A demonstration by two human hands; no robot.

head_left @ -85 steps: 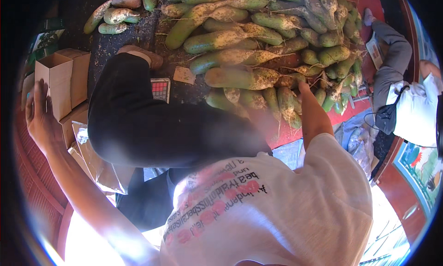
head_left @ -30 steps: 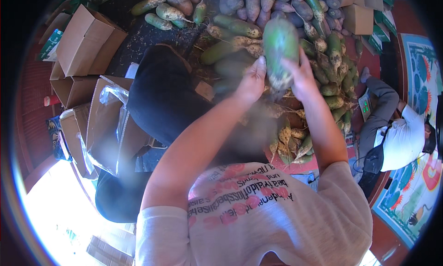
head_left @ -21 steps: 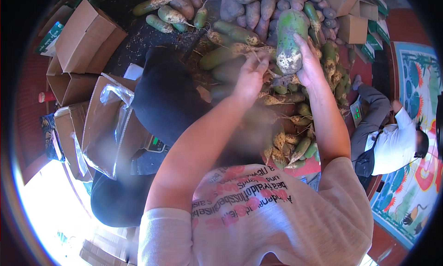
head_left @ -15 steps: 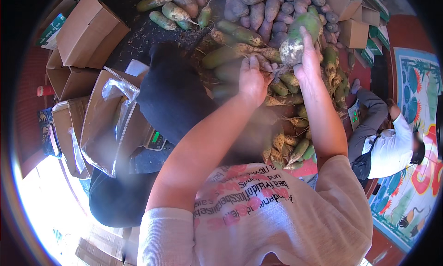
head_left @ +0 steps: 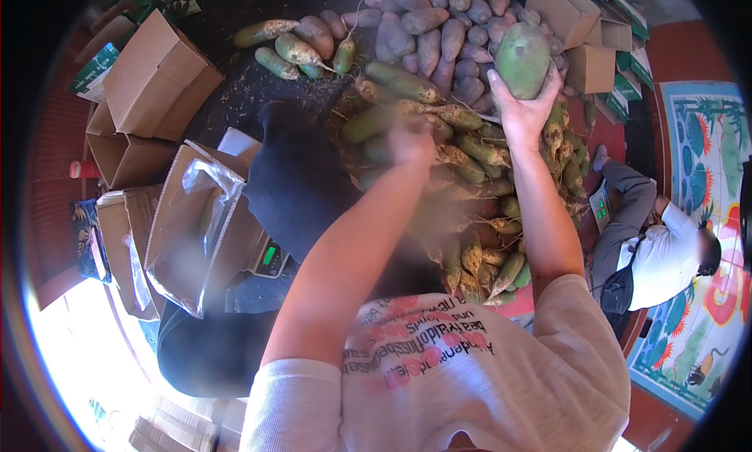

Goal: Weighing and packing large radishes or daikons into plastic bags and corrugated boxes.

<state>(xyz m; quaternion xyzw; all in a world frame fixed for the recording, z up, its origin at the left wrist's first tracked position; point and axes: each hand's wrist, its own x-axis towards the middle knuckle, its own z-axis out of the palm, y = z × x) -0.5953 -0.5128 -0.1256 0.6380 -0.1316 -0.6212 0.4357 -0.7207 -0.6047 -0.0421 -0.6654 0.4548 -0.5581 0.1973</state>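
A big, rounded green radish (head_left: 523,60) stands raised in my right hand (head_left: 529,115), whose fingers and thumb wrap its lower end. My left hand (head_left: 413,142) is smeared by motion above the pile of long green radishes (head_left: 479,148), so I cannot make out its fingers or anything in them. Many of these radishes have soil on their pale ends and thin roots. Behind the raised radish lies a heap of reddish-purple radishes (head_left: 452,38).
Cardboard boxes (head_left: 160,76) stand at the left, one lined with clear plastic (head_left: 211,178) beside a scale with a green display (head_left: 270,256). A few radishes (head_left: 276,63) lie apart on the dark ground. More boxes (head_left: 591,68) stand far right. Another person (head_left: 666,233) sits by a second scale (head_left: 601,205).
My right hand has turned the big radish, showing its green side instead of its pale, soiled end. My left hand has moved slightly left and nearer, away from it.
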